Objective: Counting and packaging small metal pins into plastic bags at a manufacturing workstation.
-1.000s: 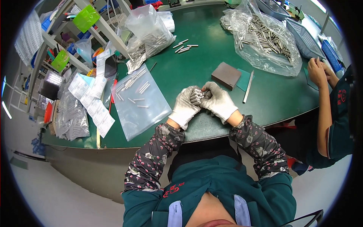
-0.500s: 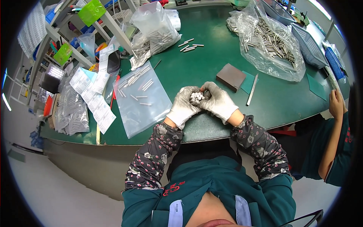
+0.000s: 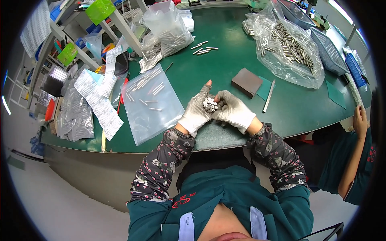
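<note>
In the head view, the rods [image 3: 210,105] are held bundled over the counter [image 3: 221,137], the left hand's [image 3: 197,110] fingers closed round them, apparently so that none slip out. The right hand's [image 3: 235,111] fingers are curled at the bundle's side, perhaps for support; whether they are clamped cannot be told.

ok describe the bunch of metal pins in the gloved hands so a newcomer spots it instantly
Find the near edge of the green table, where the gloved left hand and gloved right hand come together. Between them is a bunch of short silver pins. Unlike the loose pins lying farther back on the table, these are packed together with their round ends showing.
</note>
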The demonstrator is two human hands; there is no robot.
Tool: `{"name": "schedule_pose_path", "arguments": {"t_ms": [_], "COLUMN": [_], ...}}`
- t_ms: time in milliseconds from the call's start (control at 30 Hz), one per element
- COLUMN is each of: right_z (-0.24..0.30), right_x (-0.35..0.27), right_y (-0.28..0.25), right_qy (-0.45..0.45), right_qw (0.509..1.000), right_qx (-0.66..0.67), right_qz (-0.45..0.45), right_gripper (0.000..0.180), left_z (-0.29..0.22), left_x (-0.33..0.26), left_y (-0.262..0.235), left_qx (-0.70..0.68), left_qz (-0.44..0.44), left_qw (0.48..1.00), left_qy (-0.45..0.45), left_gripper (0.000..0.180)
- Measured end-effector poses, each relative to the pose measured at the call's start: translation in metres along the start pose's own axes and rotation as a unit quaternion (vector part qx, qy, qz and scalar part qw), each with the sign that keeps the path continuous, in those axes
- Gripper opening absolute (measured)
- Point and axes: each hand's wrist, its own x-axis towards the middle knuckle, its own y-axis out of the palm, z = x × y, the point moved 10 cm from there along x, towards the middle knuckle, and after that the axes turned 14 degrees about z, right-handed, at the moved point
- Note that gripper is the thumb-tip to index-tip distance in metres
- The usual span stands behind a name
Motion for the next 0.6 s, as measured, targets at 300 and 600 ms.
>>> {"name": "schedule_pose_path", "arguments": {"t_ms": [300,600], "right_z": [-0.002,0.006], "right_x": [0.001,0.002], "right_y": [-0.002,-0.007], "right_qy": [0.027,0.010], "right_qw": [0.999,0.997], "right_qx": [-0.002,-0.008], "right_qz": [-0.046,-0.071], "right_gripper": [0.036,0.036], "left_z": [-0.001,-0.001], "left_x": [-0.003,-0.003], "left_y": [-0.006,-0.010], "left_qx": [0.046,0.026], "left_qz": [0.000,-0.009], "left_qw": [0.999,1.000], "left_qy": [0.023,0.008], "left_gripper": [0.101,0.107]}}
